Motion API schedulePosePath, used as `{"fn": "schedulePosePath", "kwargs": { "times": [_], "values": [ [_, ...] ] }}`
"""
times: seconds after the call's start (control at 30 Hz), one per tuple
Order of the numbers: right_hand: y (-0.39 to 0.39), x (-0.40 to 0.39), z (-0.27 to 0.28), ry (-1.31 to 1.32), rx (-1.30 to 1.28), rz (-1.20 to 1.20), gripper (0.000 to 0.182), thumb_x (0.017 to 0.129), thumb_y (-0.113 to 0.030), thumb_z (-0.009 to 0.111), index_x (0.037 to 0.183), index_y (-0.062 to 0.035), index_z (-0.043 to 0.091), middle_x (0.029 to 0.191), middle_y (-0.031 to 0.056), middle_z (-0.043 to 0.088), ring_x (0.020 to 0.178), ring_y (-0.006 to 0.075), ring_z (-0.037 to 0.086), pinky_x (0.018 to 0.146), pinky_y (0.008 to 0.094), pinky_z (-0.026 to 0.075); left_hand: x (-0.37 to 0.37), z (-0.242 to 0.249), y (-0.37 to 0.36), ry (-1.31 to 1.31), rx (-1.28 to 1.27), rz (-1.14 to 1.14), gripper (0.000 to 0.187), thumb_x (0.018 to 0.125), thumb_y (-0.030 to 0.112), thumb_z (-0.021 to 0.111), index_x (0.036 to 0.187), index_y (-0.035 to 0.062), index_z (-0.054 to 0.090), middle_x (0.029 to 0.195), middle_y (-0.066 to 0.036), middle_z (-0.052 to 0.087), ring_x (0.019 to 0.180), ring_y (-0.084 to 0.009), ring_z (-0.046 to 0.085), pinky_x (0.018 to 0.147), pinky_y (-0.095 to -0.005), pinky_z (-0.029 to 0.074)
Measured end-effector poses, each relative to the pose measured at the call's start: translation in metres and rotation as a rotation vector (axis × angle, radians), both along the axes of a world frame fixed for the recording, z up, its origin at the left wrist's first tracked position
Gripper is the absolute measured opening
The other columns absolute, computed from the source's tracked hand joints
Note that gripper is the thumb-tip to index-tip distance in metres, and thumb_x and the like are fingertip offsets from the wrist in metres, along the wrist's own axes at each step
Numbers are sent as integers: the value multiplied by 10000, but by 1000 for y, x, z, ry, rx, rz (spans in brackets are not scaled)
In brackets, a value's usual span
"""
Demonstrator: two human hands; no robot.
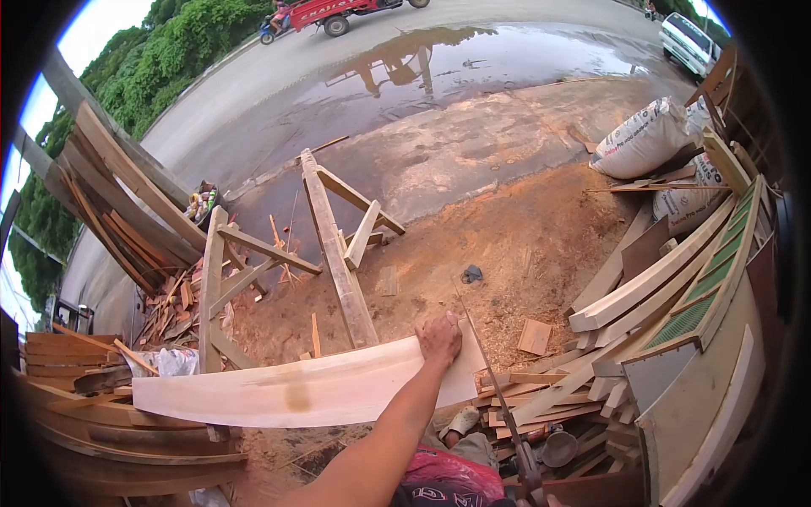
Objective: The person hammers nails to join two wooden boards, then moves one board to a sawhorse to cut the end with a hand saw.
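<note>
A long pale board (pixel 338 382) lies across the lower middle, resting on a wooden sawhorse (pixel 331 245). My left hand (pixel 440 340) presses on the board near its right end, fingers curled at the far edge. A handsaw (pixel 498 393) stands steeply across the board's right end, its thin tip pointing up and away and its handle low in the view. Only a bit of my right hand (pixel 552 501) shows at the bottom edge, round the saw's handle. Whether the blade has cut into the wood is too small to tell.
Another wooden frame (pixel 211 291) stands left. Stacked planks (pixel 127 439) fill the lower left. Offcuts (pixel 541 397), long timbers (pixel 650 287) and a green-meshed frame (pixel 710 279) crowd the right, below white sacks (pixel 646 139). Beyond are a puddle (pixel 507 63), a red vehicle (pixel 351 12) and a white van (pixel 688 42).
</note>
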State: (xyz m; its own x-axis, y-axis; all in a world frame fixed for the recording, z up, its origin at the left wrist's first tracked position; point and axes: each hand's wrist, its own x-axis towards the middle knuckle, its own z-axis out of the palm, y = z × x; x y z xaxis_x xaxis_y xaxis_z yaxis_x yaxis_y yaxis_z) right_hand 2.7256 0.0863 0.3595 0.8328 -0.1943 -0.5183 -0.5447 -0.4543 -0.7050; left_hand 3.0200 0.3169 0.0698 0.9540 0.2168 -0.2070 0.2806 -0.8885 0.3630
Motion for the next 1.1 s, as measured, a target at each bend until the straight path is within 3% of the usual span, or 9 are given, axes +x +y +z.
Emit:
{"fn": "schedulePosePath", "kwargs": {
  "times": [0.07, 0.13, 0.17, 0.37, 0.57, 0.63, 0.73, 0.9, 1.1],
  "values": [
    [25, 74, -112, -238, 34, 47, 172, 836, -134, 739, 867, 30, 697, 614, 70, 621, 559, 106, 573, 559, 301, 472, -1, 3, 1, 10, 6, 19, 529, 1046, 350, 298, 998, 58, 736, 1082, -157, 726, 1106, -328, 621, 1028, -523, 354],
    [63, 173, -188, -325, 153, 52, 170, 889, -136, 685, 807, 8, 651, 587, 28, 540, 549, 92, 498, 508, 317, 411, -3, 0, 1, 1, -19, 22, 525, 1044, 357, 309, 977, 62, 738, 1047, -155, 732, 1085, -329, 631, 1012, -522, 368],
    [84, 211, -213, -410, 179, 11, 273, 870, -202, 706, 721, 7, 615, 537, 124, 536, 476, 196, 546, 500, 389, 437, -2, -1, 5, -4, -22, 25, 523, 1043, 360, 314, 966, 64, 738, 1030, -154, 736, 1074, -329, 636, 1004, -521, 374],
    [68, 168, -154, -261, 123, 48, 275, 884, -228, 697, 767, 12, 628, 575, 149, 554, 509, 215, 541, 527, 379, 440, -4, 7, 4, 50, 59, -79, 497, 1035, 345, 332, 904, 81, 732, 937, -170, 734, 971, -365, 660, 902, -528, 404],
    [-27, -55, -9, -237, -28, 32, 189, 812, -86, 784, 747, -22, 619, 533, 94, 573, 454, 197, 613, 468, 324, 461, -2, -3, -3, 4, 60, 13, 552, 1040, 359, 295, 936, 57, 746, 1007, -191, 716, 1069, -344, 615, 965, -511, 377],
    [-42, -69, 34, -75, -107, 209, 302, 810, -204, 830, 988, 7, 707, 796, 131, 714, 726, 274, 674, 657, 385, 524, -4, -11, -2, -71, 36, 26, 563, 1045, 358, 295, 910, 52, 748, 1009, -184, 713, 1102, -329, 597, 968, -508, 373],
    [-14, -14, -12, -214, -40, 85, 191, 806, -88, 784, 749, -21, 615, 536, 100, 575, 437, 225, 596, 470, 346, 469, -2, -12, -2, -76, 26, 15, 574, 1050, 362, 292, 895, 46, 745, 993, -194, 710, 1100, -330, 596, 968, -504, 370],
    [77, 202, -202, -361, 110, 86, 245, 873, -226, 678, 810, 7, 638, 665, 225, 619, 639, 395, 650, 606, 454, 508, -1, -17, 5, -76, -33, -8, 609, 1060, 386, 267, 891, 39, 739, 953, -208, 705, 1026, -374, 618, 950, -516, 365],
    [81, 205, -188, -369, 67, 73, 240, 854, -191, 688, 780, 15, 590, 591, 167, 561, 510, 275, 541, 535, 412, 453, -4, -1, 4, 38, 16, -81, 648, 1063, 409, 210, 947, 53, 740, 977, -234, 711, 998, -416, 631, 963, -531, 354]
  ]
}}
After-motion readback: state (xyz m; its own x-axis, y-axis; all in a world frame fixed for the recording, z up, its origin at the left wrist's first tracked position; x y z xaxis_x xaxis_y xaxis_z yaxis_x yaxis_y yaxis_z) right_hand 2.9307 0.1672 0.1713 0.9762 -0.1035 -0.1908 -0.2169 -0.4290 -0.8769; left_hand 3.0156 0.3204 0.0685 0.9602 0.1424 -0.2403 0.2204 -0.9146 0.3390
